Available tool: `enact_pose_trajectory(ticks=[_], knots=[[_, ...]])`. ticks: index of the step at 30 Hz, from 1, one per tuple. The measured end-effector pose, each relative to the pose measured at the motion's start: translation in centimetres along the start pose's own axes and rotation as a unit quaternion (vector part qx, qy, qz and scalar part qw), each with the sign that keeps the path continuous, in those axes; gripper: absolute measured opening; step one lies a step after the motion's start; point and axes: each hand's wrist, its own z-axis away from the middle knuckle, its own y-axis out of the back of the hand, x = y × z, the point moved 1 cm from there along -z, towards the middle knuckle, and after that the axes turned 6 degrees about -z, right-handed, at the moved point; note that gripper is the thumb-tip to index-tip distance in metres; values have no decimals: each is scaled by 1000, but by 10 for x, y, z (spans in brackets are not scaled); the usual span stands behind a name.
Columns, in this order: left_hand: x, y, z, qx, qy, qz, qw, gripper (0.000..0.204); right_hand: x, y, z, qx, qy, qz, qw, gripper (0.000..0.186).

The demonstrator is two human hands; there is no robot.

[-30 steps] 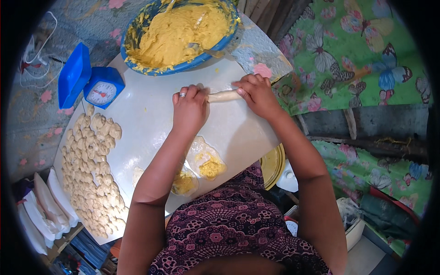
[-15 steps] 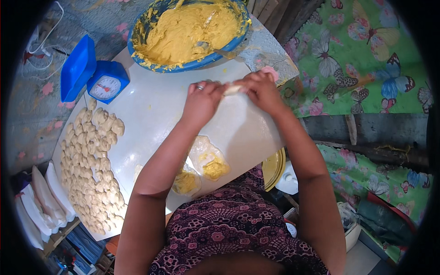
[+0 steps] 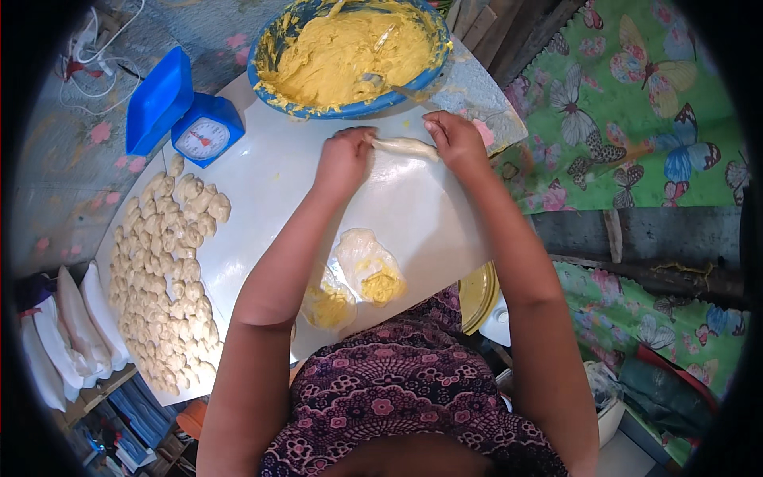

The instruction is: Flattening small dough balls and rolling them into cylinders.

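A dough roll (image 3: 405, 146) is held at upper centre of the frame, stretched between the left hand (image 3: 343, 157) and the right hand (image 3: 455, 140) just above the white board (image 3: 262, 215). The fingers of both hands are curled closed on the roll's ends; the thumbs are hidden, so the exact pinch cannot be told. Directly beyond the hands, at the top of the frame, a blue bowl (image 3: 266, 48) is seen well filled with yellow filling (image 3: 342, 56), a spoon (image 3: 381, 79) resting in it. At left of the frame, a large heap of shaped pieces (image 3: 163, 278) is spread over the board, which suggests much of the work is done. Near lower centre, two flattened wrappers with filling (image 3: 369, 270) lie unsealed. The bowl's fullness suggests many pieces are left to make. A blue scale (image 3: 203, 131) stands at upper left.
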Motion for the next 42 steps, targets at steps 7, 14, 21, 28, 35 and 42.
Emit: enact_pose_trajectory(ticks=[7,14,21,28,35,42], knots=[[42,57,90,1,-49,-143,988,24,-71,22,82,-183,157,30,970,12],[74,40,200,-148,-229,-140,952,14,-82,7,174,-331,182,70,923,15],[76,20,206,-97,-231,-210,945,10,-81,-12,181,-317,272,157,895,15],[57,33,195,-32,-83,-111,990,15,-81,-17,170,-247,148,66,955,7],[50,37,196,-18,-53,-99,993,17,-84,-19,162,-255,162,63,951,18],[53,39,186,16,39,-178,983,12,-88,-31,155,-67,65,132,987,15]])
